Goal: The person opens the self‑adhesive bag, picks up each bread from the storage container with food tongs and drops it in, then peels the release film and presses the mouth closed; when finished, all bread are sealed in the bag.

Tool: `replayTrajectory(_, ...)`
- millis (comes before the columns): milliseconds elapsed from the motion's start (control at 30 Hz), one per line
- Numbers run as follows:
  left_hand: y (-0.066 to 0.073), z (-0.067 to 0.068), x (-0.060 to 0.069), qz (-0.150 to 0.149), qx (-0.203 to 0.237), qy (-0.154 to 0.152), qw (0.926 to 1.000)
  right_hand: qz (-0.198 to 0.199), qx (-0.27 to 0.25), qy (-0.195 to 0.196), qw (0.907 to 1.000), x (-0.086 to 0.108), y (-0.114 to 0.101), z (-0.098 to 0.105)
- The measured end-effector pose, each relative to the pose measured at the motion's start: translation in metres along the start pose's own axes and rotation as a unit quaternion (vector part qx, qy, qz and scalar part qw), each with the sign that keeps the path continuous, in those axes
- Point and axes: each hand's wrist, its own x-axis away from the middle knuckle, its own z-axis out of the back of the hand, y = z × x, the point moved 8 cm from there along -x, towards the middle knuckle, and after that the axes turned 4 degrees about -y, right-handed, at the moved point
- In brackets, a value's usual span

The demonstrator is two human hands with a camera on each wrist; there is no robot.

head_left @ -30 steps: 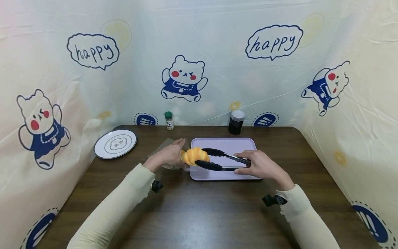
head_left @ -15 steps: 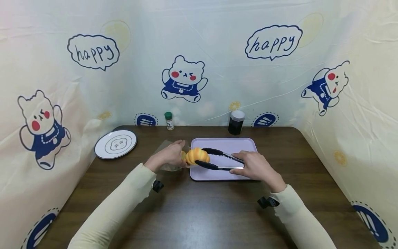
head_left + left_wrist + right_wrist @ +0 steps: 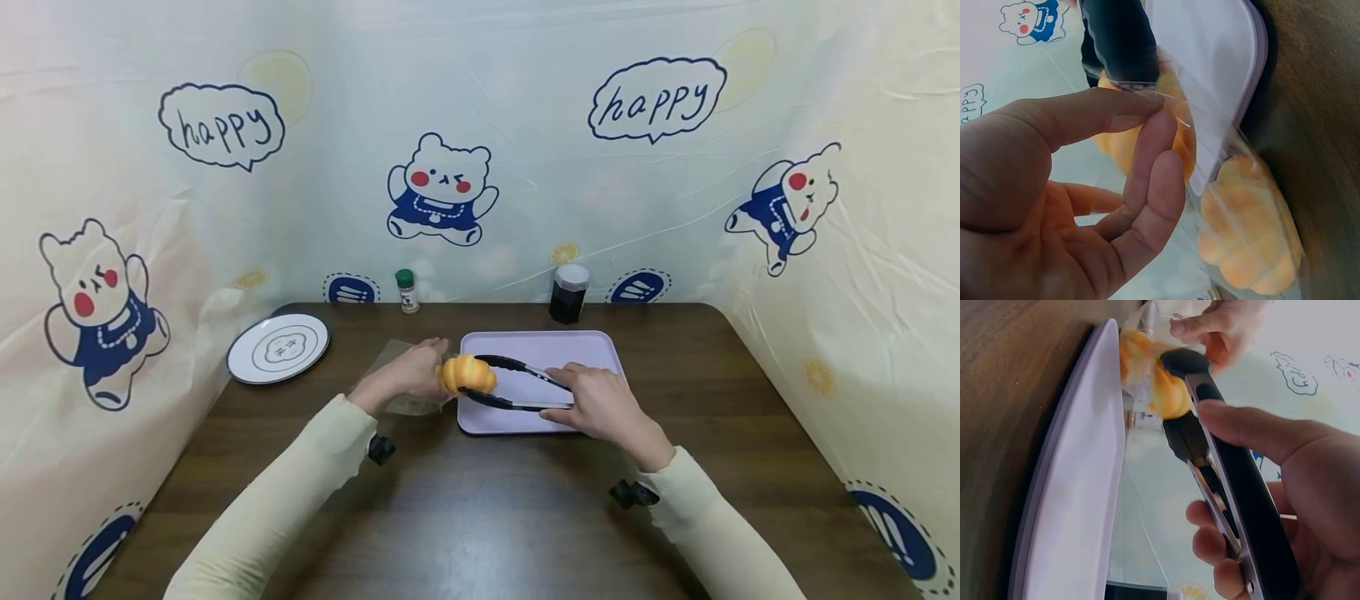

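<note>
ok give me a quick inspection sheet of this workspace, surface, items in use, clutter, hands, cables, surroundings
surface: brown wood-grain table, lilac tray on it
items in use: tongs hold a bread roll beside the clear bag; how far in it reaches is unclear. A second roll shows through the plastic
clutter: white plate at back left; green-capped shaker and pale-lidded dark jar, both upright, along the back
hands: left hand pinches the bag; right hand grips the tongs
cables: nothing seen
surroundings: pale backdrop printed with bears and "happy"
</note>
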Motion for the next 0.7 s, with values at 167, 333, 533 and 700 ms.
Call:
replayTrajectory(167, 0.002, 0.002, 0.003, -0.002, -0.018, -0.001, 0.9998, -0.025, 0.024, 0.011, 0.9994, -0.003, 0.001, -0.002)
replayTrajectory(333, -0.001, -0.001, 0.004, 0.032, 0.023, -0.033, 0.9987, -0.034, 0.041, 0.028, 0.9982, -0.006, 0.005, -0.002)
replayTrajectory(533, -0.005, -0.003, 0.001, 0.041, 0.057, -0.036, 0.9969, -0.027, 0.052, 0.035, 0.9976, -0.005, 0.006, -0.002)
replayTrajectory(700, -0.01, -0.006, -0.003, 0.045, 0.076, -0.038, 0.9954, -0.013, 0.053, 0.043, 0.9976, -0.003, 0.003, -0.002)
